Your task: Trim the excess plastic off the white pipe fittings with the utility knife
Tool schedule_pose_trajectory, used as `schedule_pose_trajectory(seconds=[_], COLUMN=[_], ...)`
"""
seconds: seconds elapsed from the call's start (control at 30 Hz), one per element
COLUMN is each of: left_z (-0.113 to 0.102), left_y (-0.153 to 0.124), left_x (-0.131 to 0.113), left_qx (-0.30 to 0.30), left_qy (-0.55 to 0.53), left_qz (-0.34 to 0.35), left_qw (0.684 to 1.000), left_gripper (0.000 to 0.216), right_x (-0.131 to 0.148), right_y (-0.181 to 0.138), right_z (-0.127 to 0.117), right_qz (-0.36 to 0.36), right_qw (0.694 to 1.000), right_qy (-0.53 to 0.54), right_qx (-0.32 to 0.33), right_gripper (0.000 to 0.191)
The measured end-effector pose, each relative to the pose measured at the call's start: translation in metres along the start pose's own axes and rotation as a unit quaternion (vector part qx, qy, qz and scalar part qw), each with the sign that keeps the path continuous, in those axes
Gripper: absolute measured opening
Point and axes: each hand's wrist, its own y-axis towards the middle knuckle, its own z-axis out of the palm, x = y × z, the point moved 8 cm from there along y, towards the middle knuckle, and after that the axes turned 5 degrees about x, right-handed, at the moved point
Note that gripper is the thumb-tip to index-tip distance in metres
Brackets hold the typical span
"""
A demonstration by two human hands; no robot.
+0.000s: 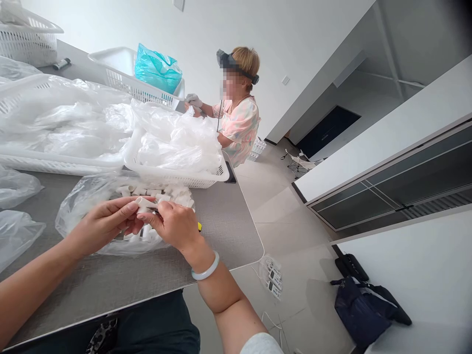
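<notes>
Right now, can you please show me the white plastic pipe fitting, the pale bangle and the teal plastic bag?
White plastic pipe fitting [144,203]: head view, on its exposed tube.
Pale bangle [205,266]: head view, on its band.
Teal plastic bag [158,70]: head view, on its middle.

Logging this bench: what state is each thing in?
White pipe fitting: held between both hands.
Left hand: gripping the fitting.
Right hand: gripping the fitting.
Clear plastic bag: open, holding more fittings.
Nearest white basket: full of clear plastic film.
Teal plastic bag: crumpled, in a farther basket.
</notes>
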Motion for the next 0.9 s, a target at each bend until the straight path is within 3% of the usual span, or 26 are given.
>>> schedule_pose_trajectory(seconds=[0.13,0.3,0.5,0.63,0.9], left_z=[0.003,0.005,0.006,0.0,-0.011], left_y=[0.0,0.0,0.0,0.001,0.001], left_x=[-0.006,-0.008,-0.011,-0.01,-0.008], left_qx=[-0.021,-0.03,-0.035,-0.065,-0.106], left_qy=[0.022,0.015,0.012,0.012,0.083], left_qz=[0.01,0.023,0.035,0.045,0.052], left_qw=[0.999,0.999,0.999,0.997,0.99], left_gripper=[0.081,0.081,0.079,0.074,0.073], right_x=[0.003,-0.003,0.002,0.0,-0.002], right_y=[0.0,0.001,0.002,0.002,0.003], right_z=[0.0,0.002,0.009,0.007,0.005], right_qz=[-0.006,0.035,-0.001,0.019,0.019], right_qw=[1.0,0.999,1.0,1.0,1.0], right_qy=[-0.004,0.002,-0.002,-0.002,0.002], right_qx=[-0.008,0.01,0.028,0.018,-0.017], right_gripper=[0.054,0.057,0.05,0.043,0.062])
